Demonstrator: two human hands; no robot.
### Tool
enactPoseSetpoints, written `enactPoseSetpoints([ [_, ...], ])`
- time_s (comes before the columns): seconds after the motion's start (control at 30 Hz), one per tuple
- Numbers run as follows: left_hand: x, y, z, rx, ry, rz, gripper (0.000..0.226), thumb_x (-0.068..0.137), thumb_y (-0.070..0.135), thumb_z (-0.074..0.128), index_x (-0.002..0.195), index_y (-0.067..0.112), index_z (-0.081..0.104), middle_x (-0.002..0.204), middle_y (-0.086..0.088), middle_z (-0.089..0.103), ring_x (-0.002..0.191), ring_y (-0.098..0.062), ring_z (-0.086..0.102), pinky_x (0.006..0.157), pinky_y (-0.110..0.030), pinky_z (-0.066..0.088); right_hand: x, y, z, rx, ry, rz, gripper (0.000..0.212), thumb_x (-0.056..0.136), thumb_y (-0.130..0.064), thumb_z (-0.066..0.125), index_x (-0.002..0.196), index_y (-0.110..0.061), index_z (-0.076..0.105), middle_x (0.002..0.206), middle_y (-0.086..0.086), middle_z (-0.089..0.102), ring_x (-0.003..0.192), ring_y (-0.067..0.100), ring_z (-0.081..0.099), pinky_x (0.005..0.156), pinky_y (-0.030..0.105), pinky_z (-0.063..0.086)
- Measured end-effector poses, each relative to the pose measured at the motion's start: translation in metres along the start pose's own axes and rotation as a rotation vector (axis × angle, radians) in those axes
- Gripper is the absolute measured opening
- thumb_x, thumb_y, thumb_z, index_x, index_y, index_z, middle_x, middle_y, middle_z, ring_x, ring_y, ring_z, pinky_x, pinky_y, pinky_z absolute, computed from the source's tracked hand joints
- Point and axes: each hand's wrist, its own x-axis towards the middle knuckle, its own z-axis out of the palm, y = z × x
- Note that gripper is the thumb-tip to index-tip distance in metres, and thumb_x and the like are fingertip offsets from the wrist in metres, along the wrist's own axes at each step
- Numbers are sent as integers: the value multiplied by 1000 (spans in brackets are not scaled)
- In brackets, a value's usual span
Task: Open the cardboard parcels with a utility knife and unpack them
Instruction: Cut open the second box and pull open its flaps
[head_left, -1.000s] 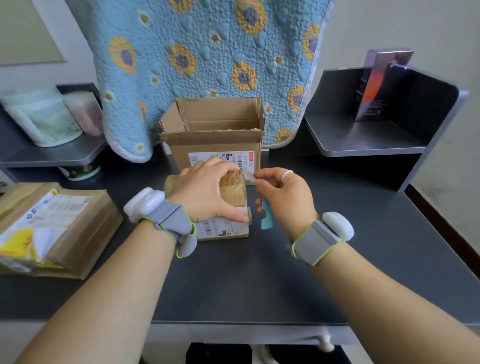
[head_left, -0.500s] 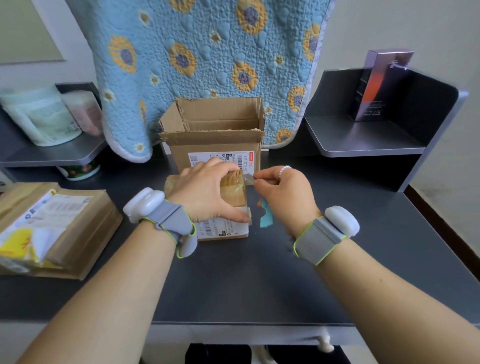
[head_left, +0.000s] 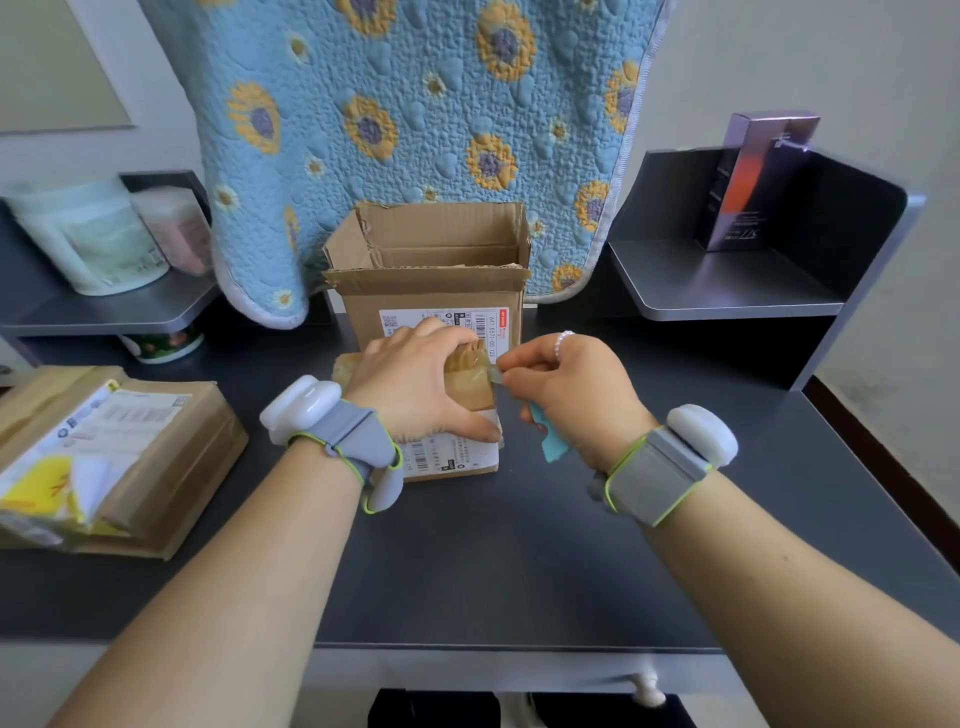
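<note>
A small taped cardboard parcel (head_left: 457, 452) with a white label lies on the dark desk in the middle. My left hand (head_left: 415, 384) presses down on its top and grips it. My right hand (head_left: 566, 395) holds a teal utility knife (head_left: 550, 444), with the blade tip at the parcel's right top edge, against the brown tape. Behind them stands a larger cardboard box (head_left: 431, 291) with its flaps open. Another flat parcel (head_left: 119, 457) with torn yellow and white wrapping lies at the left.
A blue flowered quilt (head_left: 415, 130) hangs behind the open box. Raised shelves flank the desk (head_left: 519, 561): white tubs (head_left: 88, 239) on the left one, a purple carton (head_left: 748, 182) on the right one. A cup (head_left: 161, 345) sits under the left shelf.
My right hand has crept left and up a little, bringing the knife blade onto the parcel's taped right edge. My left hand keeps its hold on the parcel.
</note>
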Motion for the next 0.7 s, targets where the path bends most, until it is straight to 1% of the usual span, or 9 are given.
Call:
enactPoseSetpoints([
  [0.13,0,0,1,8,3,-4,95,50,68,73,131,36,37,127,9,42,122,-18,38,98,-36,27,-1,0,-2,53,5,10,15,82,-8,64,76,-21,61,62,-2,59,39,6,53,43,20,41],
  [0.27,-1,1,0,0,28,-4,92,48,69,73,127,36,40,122,11,44,119,-16,41,96,-37,30,-1,-1,-4,84,42,9,17,82,-4,61,78,-19,59,61,-1,58,35,3,51,38,16,40],
  [0.43,-1,2,-2,-6,42,-16,91,46,68,74,126,36,42,119,12,45,118,-15,42,95,-37,32,-2,-3,-3,104,63,-9,20,81,-1,60,75,-20,58,58,0,56,38,8,51,40,19,39],
  [0.53,-2,3,-1,-6,50,-17,91,46,69,74,125,36,43,118,13,45,117,-15,42,95,-37,32,-3,-4,-4,133,92,-24,21,80,0,57,72,-19,57,57,-1,55,35,6,49,38,17,39],
  [0.6,-2,3,-1,-5,44,-28,91,47,69,74,125,37,42,120,12,44,118,-15,41,95,-37,32,-3,-5,-4,102,115,-34,23,82,-1,55,71,-21,56,58,-2,54,36,6,50,41,19,42],
  [0.7,0,6,2,36,47,-82,94,48,70,72,128,35,40,125,8,43,121,-18,40,95,-38,30,-3,-6,-2,14,166,-83,23,85,-7,54,72,-26,53,66,-4,55,41,8,52,48,21,46],
])
